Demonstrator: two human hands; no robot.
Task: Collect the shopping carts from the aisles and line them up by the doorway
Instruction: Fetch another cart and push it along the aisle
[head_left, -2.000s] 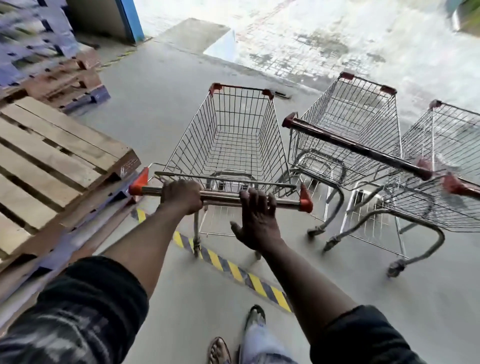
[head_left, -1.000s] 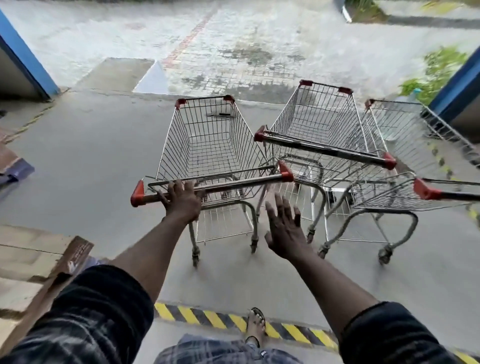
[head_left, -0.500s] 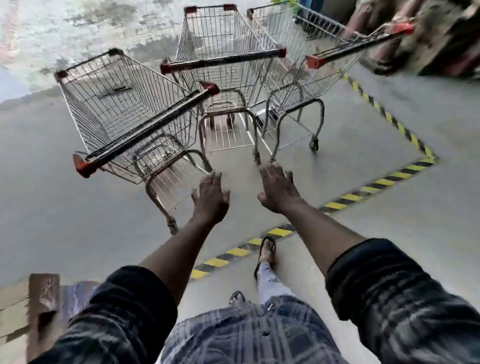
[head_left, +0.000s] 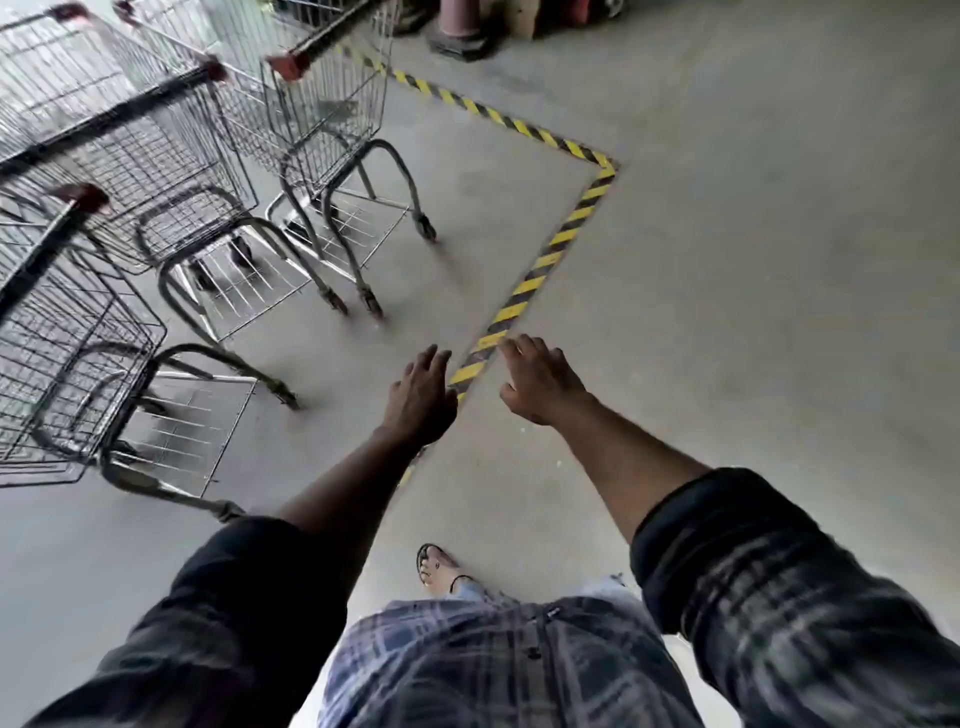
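Shopping carts (head_left: 156, 171): three wire ones with red-capped handles, all now out of the grip. Closest to the camera, a sandalled foot (head_left: 439, 566) steps over the concrete floor (head_left: 753, 312). Past it, the left hand (head_left: 421, 400) and right hand (head_left: 540, 384) reach forward with fingers loosely spread, holding nothing. A second ago the left hand was on a cart handle, and it has since let go. The view has also swung to the right, so the hands hang over the yellow-and-black hazard tape (head_left: 524, 291) rather than over a cart. The nearest cart (head_left: 78, 332) stands well to the left of the left hand, with the middle cart (head_left: 171, 208) behind it and the farthest cart (head_left: 332, 104) beyond that, side by side in a rough row. Motion blur hides whether they touch. The delivered cart seems parked, and the person is probably turning away to fetch another.
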